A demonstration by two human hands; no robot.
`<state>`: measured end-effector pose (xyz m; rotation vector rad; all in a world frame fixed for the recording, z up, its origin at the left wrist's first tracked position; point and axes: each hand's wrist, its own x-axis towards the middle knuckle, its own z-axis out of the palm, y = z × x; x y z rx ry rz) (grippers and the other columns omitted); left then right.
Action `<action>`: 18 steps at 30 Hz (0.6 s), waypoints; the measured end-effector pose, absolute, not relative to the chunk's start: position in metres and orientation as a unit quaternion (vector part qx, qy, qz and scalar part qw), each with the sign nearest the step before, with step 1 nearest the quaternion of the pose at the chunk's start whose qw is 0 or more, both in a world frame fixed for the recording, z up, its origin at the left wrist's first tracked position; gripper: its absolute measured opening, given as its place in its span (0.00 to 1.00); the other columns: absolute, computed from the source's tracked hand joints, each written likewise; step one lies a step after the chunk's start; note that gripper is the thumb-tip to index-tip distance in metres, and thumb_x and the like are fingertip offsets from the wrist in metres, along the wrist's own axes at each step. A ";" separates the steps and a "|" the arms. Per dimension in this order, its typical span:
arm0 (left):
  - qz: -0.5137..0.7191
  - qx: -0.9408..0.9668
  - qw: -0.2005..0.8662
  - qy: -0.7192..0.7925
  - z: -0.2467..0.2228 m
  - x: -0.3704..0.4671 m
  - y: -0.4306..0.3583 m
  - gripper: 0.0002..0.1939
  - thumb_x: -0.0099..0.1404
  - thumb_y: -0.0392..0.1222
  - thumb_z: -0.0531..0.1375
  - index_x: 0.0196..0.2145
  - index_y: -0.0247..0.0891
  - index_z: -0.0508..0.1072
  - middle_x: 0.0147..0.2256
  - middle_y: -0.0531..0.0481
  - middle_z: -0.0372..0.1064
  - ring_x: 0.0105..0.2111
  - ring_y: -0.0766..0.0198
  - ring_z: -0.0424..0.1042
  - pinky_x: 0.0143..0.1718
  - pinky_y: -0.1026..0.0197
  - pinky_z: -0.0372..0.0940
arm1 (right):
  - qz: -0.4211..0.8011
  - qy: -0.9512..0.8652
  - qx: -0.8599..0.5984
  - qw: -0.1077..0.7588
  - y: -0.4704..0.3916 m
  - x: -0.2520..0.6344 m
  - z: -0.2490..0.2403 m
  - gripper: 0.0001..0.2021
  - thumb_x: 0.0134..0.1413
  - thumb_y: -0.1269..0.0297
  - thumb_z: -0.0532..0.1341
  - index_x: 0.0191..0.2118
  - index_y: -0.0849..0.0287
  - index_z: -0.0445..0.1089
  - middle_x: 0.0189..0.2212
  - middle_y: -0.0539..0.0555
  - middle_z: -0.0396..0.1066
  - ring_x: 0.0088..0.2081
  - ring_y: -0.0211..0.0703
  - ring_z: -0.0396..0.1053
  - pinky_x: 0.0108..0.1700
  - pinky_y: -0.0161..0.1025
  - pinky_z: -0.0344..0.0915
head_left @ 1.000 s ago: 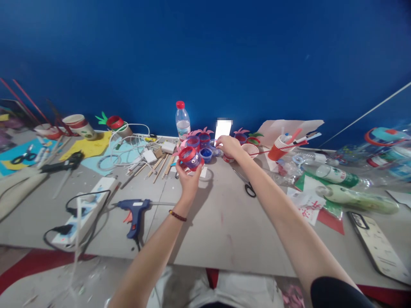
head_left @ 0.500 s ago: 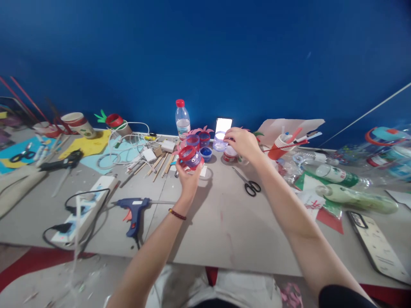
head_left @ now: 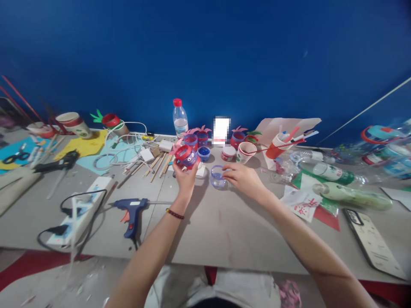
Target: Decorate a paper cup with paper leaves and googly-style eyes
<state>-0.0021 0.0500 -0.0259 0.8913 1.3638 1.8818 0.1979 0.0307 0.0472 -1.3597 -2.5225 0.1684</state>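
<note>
My left hand (head_left: 185, 184) is wrapped round a small red and purple cup (head_left: 186, 156) with stuck-on eyes, raised a little above the table. My right hand (head_left: 245, 180) has its fingers closed on the rim of a clear plastic cup (head_left: 217, 182) with a purple tint, low at the table's middle. Whether that cup's base touches the table I cannot tell. Behind the hands stand more purple cups with pink leaf shapes (head_left: 203, 136), a small pot of blue paint (head_left: 204, 153) and a white and red tub (head_left: 228, 153).
On the left lie a blue glue gun (head_left: 131, 209), a power strip (head_left: 83, 211), wooden sticks (head_left: 158, 166) and white cables (head_left: 112, 147). A water bottle (head_left: 180, 119) and a lit phone screen (head_left: 221, 129) stand by the wall. Paper cups (head_left: 245, 152), plastic bottles (head_left: 337, 173) and a phone (head_left: 374, 241) are rightward.
My right hand has brought the clear cup down and nearer, from in front of the lit screen to the table's middle. The scissors are now hidden by it. My left hand keeps its hold.
</note>
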 end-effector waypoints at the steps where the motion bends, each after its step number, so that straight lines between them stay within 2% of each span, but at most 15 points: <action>1: 0.718 0.339 0.318 0.519 -0.027 -0.002 0.051 0.39 0.49 0.45 0.70 0.55 0.42 0.57 0.51 0.40 0.66 0.49 0.58 0.71 0.48 0.56 0.67 | 0.063 -0.871 -0.469 0.129 0.028 0.198 0.046 0.11 0.59 0.70 0.58 0.37 0.51 0.79 0.49 0.50 0.73 0.47 0.45 0.72 0.40 0.38 0.67; 5: 0.721 0.343 0.323 0.508 -0.033 -0.003 0.053 0.38 0.50 0.44 0.69 0.55 0.42 0.58 0.52 0.40 0.66 0.49 0.58 0.71 0.48 0.57 0.67 | 0.078 -0.872 -0.471 0.107 0.019 0.200 0.041 0.12 0.58 0.71 0.59 0.37 0.49 0.79 0.50 0.49 0.73 0.46 0.46 0.73 0.36 0.36 0.66; 8: 0.717 0.341 0.325 0.513 -0.035 -0.002 0.053 0.39 0.50 0.44 0.69 0.55 0.42 0.57 0.52 0.40 0.66 0.48 0.58 0.71 0.47 0.57 0.68 | 0.087 -0.872 -0.472 0.101 0.016 0.202 0.043 0.13 0.58 0.72 0.58 0.38 0.48 0.79 0.51 0.49 0.72 0.46 0.46 0.73 0.37 0.37 0.67; 13: 0.722 0.339 0.315 0.514 -0.030 -0.001 0.052 0.40 0.49 0.44 0.70 0.56 0.41 0.56 0.52 0.39 0.65 0.48 0.57 0.70 0.47 0.56 0.68 | 0.123 -0.879 -0.438 0.141 0.031 0.206 0.059 0.13 0.63 0.63 0.54 0.43 0.50 0.77 0.49 0.51 0.73 0.47 0.46 0.72 0.46 0.40 0.68; 16: 0.729 0.343 0.298 0.511 -0.025 -0.002 0.050 0.40 0.50 0.43 0.70 0.57 0.42 0.56 0.54 0.40 0.63 0.51 0.58 0.69 0.50 0.55 0.67 | 0.136 -0.865 -0.457 0.158 0.061 0.207 0.063 0.15 0.62 0.56 0.56 0.48 0.53 0.74 0.49 0.55 0.73 0.46 0.48 0.72 0.47 0.43 0.67; 18: 0.733 0.343 0.286 0.514 -0.023 -0.002 0.049 0.39 0.51 0.43 0.69 0.57 0.42 0.56 0.55 0.40 0.62 0.52 0.58 0.68 0.52 0.55 0.66 | 0.138 -0.860 -0.469 0.147 0.087 0.204 0.060 0.18 0.59 0.55 0.58 0.53 0.55 0.70 0.50 0.57 0.72 0.47 0.49 0.71 0.48 0.44 0.67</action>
